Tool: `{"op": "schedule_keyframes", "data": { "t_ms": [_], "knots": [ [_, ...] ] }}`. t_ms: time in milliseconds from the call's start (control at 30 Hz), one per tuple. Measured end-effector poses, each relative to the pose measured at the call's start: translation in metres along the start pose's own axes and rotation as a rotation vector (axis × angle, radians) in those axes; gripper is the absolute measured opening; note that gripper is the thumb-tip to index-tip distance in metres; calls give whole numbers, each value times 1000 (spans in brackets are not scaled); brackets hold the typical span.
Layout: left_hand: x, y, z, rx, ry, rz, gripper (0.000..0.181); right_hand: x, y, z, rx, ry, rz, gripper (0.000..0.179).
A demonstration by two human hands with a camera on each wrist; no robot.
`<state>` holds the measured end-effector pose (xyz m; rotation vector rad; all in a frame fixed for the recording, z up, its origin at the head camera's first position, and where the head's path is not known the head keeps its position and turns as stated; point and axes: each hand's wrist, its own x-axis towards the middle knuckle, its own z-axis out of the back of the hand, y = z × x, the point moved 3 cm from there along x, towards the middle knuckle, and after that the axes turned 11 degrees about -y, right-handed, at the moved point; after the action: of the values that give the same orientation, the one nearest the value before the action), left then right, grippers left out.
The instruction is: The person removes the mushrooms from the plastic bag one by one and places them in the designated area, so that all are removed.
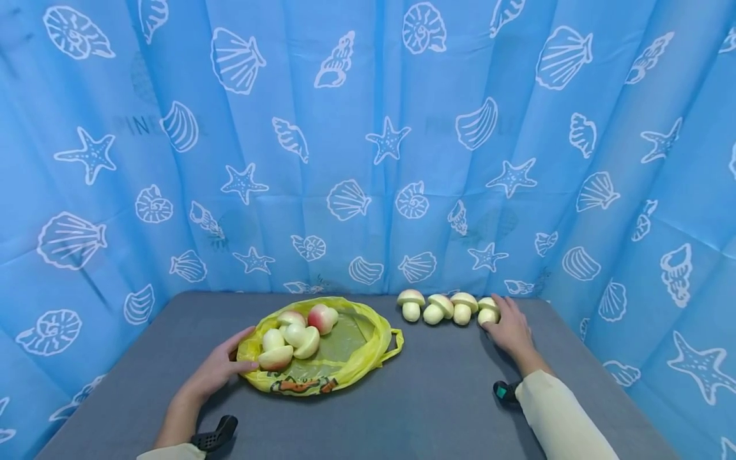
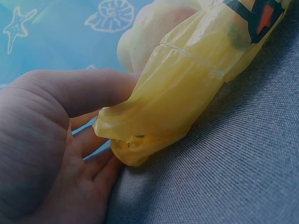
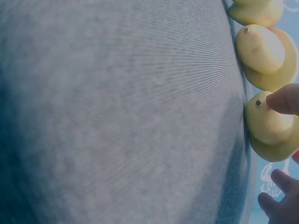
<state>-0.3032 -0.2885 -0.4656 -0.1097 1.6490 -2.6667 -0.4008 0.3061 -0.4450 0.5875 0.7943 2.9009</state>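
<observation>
While pinning the yellow bag (image 1: 375,350) by its rim with the left hand (image 1: 221,365), pinching, from the head view, the row's rightmost toy mushroom (image 1: 488,312) with the right hand (image 1: 510,327); apparently mid-grasp, calling next for firmness. From the left wrist, gripping plastic over grey cloth (image 2: 219,163). From the right, pressing thumb (image 3: 286,99) to stem (image 3: 267,127) before blue curtain (image 3: 265,171).

Bright, even light fills the head view, leaving soft shadows on the surface (image 1: 437,396). The left wrist view is dimmer, highlights glinting on the bag (image 2: 173,98); the right wrist's is hazy, darkening at its left edge.
</observation>
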Motion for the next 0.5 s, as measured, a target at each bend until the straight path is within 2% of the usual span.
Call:
{"op": "schedule_keyframes", "data": {
  "t_ms": [500],
  "knots": [
    [-2,-2,0,-4,1,4,86,-1,-2,1,-5,-2,-7,72]
  ]
}}
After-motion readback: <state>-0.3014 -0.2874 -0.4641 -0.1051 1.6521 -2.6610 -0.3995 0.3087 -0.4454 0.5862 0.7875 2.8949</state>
